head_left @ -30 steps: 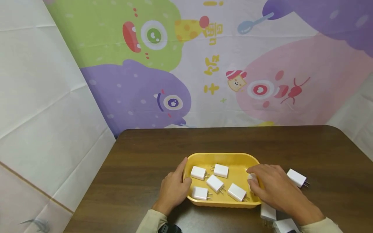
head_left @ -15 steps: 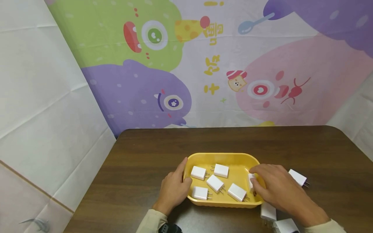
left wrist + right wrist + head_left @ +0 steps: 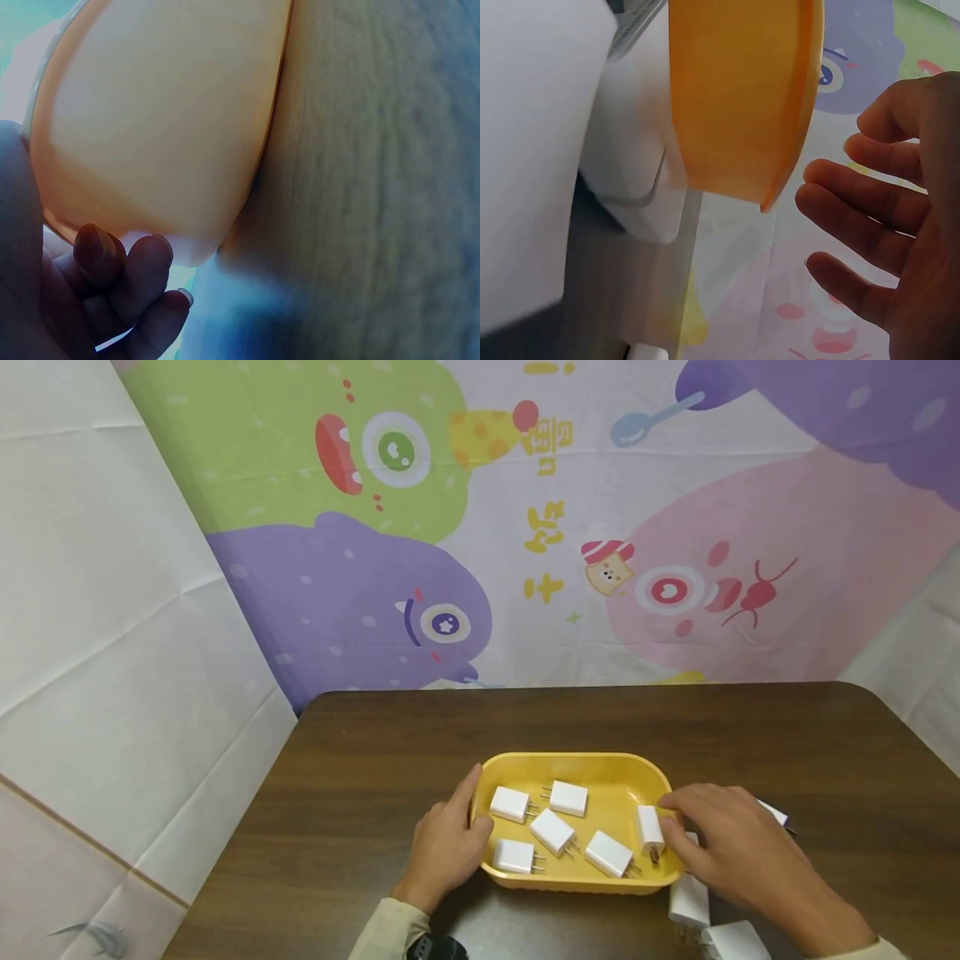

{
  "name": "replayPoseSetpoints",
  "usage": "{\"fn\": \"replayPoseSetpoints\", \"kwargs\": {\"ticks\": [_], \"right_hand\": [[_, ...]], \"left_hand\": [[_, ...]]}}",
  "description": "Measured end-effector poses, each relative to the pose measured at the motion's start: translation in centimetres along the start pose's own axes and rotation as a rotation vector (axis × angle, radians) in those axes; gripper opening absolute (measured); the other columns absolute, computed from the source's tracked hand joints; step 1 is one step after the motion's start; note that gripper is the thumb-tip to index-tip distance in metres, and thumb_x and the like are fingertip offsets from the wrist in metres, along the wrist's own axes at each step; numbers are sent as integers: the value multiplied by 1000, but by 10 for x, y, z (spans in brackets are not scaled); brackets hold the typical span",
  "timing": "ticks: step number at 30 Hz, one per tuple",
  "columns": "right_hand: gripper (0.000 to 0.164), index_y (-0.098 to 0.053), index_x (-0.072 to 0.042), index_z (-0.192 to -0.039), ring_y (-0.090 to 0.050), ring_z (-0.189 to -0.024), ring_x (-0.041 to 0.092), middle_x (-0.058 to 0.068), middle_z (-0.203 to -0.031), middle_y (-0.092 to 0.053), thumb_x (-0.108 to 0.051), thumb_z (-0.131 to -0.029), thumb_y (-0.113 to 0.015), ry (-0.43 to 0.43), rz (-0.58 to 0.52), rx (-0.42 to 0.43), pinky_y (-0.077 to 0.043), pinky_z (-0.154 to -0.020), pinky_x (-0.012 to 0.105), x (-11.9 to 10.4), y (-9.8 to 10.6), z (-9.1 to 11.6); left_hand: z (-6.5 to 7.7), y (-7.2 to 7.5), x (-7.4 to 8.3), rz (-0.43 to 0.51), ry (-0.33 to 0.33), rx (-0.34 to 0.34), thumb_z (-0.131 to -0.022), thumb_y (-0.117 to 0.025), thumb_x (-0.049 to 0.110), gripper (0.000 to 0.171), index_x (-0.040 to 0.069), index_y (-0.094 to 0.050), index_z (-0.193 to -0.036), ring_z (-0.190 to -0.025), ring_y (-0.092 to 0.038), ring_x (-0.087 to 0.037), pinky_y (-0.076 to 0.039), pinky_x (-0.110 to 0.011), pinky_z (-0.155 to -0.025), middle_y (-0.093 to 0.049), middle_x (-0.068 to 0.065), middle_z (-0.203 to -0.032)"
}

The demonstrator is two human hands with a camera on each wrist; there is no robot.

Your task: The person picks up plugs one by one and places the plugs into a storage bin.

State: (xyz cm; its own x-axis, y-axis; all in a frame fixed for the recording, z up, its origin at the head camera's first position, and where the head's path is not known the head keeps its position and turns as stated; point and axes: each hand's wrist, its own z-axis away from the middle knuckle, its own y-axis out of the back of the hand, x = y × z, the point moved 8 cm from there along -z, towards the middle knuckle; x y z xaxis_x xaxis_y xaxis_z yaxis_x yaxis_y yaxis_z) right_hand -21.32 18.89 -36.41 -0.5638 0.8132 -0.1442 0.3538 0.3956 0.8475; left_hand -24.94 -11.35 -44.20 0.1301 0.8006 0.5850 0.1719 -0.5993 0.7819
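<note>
My left hand (image 3: 447, 843) grips the left end of a yellow plastic tray (image 3: 577, 885), its thumb over the rim. In the left wrist view, fingers (image 3: 146, 277) curl by the tray's outer wall (image 3: 165, 135). A white USB wall charger (image 3: 650, 829) lies at the tray's right end, prongs toward me. Several similar chargers (image 3: 553, 832) lie spread over the tray floor. My right hand (image 3: 738, 847) is above the right rim, fingers loosely bent and holding nothing. The right wrist view shows this hand (image 3: 885, 202) apart from the tray wall (image 3: 742, 97).
White chargers lie on the dark wooden table (image 3: 360, 827) right of the tray: one charger (image 3: 688, 900) beside its front corner, another charger (image 3: 737, 941) nearer me, and a third charger (image 3: 772, 812) partly hidden behind my right hand. A cartoon-printed cloth (image 3: 525, 610) hangs behind the table.
My right hand has let go of the charger at the tray's right end and moved right, over the rim. My left hand stays on the tray.
</note>
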Motion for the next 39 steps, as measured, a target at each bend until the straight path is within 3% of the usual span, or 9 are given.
{"fn": "replayPoseSetpoints", "kwargs": {"ticks": [2,10,17,24,31,39], "right_hand": [[15,-74,-16,-95,-66,-88,19,-5,-94,-71,-20,-81,-74,9,14,15,-47,-82,46,0,3,3],[19,-74,-19,-97,-67,-90,21,-7,-94,-71,-21,-79,-79,-28,30,-53,-47,-85,55,9,4,22],[23,-73,-18,-93,-65,-82,17,-13,-89,-67,-16,-71,-80,45,47,10,-49,-76,49,15,7,42],[24,-72,-23,-97,-63,-86,16,-16,-94,-66,-20,-75,-82,-13,50,-71,-47,-78,48,20,-2,53],[25,-72,-24,-97,-63,-84,14,-15,-94,-66,-21,-74,-82,10,60,-88,-49,-76,46,21,-6,59],[29,-71,-29,-94,-60,-79,1,-23,-92,-63,-24,-71,-87,36,43,-139,-52,-69,41,24,-12,72]], "left_hand": [[1,0,0,-2,-2,2,-87,-58,20,66,18,-46,-152,-78,-62,-19,-49,-46,-73,-73,-10,-107],[0,1,3,3,-16,18,-88,-59,21,66,16,-46,-152,-73,-60,-19,-48,-44,-70,-73,-10,-100],[0,0,6,21,-19,7,-88,-58,21,65,15,-47,-152,-73,-59,-19,-48,-44,-72,-73,-10,-98],[1,1,2,29,2,4,-88,-59,20,65,17,-46,-152,-67,-55,-18,-46,-41,-68,-70,-5,-83],[-2,2,1,19,13,-9,-89,-58,22,65,18,-45,-153,-73,-58,-19,-48,-44,-72,-73,-9,-99],[0,0,0,22,23,-19,-89,-58,21,65,17,-45,-152,-71,-56,-18,-46,-43,-71,-71,-6,-91]]}}
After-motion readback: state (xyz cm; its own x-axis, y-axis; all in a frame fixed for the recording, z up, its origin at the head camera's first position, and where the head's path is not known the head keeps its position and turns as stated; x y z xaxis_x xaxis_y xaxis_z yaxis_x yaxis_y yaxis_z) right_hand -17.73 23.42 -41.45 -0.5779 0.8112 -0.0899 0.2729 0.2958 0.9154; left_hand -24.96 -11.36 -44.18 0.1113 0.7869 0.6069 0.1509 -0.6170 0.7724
